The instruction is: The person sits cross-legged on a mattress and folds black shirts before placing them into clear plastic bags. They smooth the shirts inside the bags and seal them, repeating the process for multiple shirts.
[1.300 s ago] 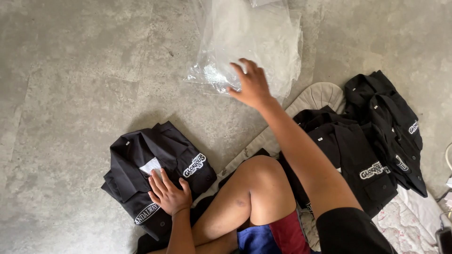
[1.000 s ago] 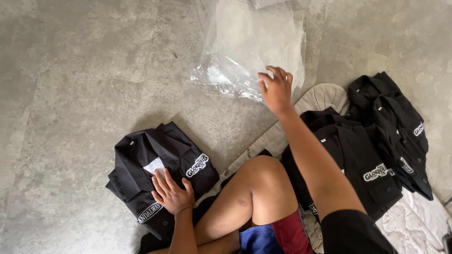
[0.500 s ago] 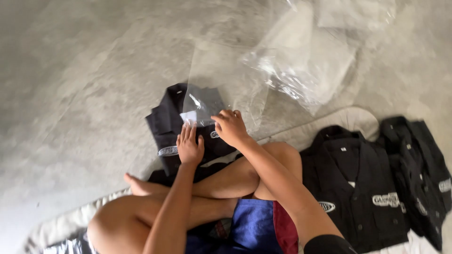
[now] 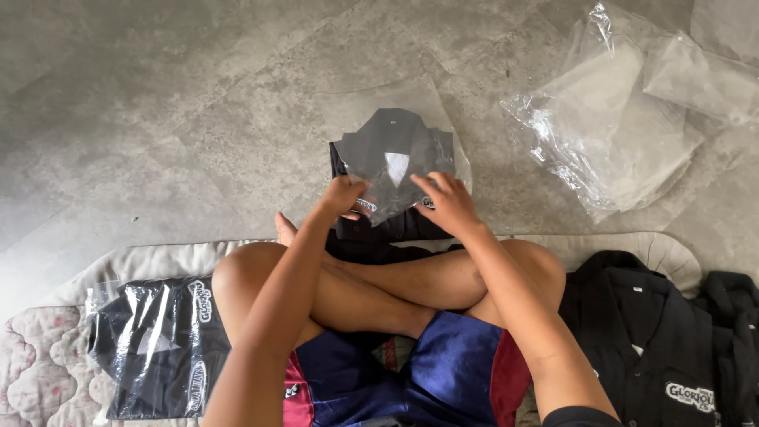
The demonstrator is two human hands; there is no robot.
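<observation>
Partly under clear bag: folded black shirt.

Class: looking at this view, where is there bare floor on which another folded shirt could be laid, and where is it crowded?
Bare: the grey floor left of and beyond the folded black shirt. Crowded: the clear plastic bags fill the far right, unpacked black shirts the near right, and a bagged shirt the near left on the mat.

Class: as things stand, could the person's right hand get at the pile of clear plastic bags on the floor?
Probably yes: the right hand rests on the folded shirt, and only bare floor separates it from the bag pile.
</observation>
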